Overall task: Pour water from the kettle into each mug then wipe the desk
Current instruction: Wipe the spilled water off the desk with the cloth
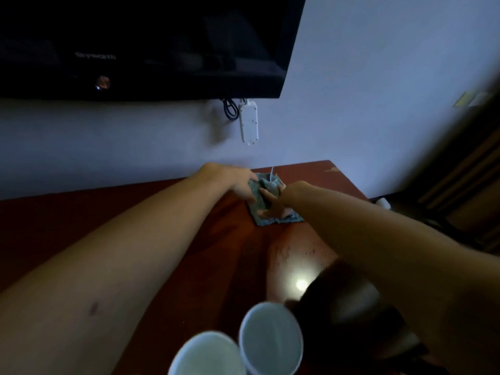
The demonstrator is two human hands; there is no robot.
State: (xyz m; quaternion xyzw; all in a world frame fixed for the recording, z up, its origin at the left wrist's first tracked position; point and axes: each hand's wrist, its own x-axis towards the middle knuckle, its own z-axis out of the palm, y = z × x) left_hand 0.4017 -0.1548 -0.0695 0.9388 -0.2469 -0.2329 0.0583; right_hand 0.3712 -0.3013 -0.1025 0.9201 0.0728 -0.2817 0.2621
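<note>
A grey-green cloth (263, 220) lies on the reddish-brown desk (189, 239) near its far edge by the wall. My left hand (238, 182) grips the cloth's upper left part. My right hand (273, 203) rests on the cloth with fingers spread over it and its thumb curled on a fold. Two white mugs (208, 355) (270, 339) stand side by side at the near edge, blurred. The dark kettle (349, 301) stands to their right, partly hidden under my right forearm.
A black television (135, 44) hangs on the white wall above the desk. A white power strip (248, 122) with cables dangles below it. Water drops (311, 251) and a glare spot mark the desk's right part. Dark furniture stands beyond the right edge.
</note>
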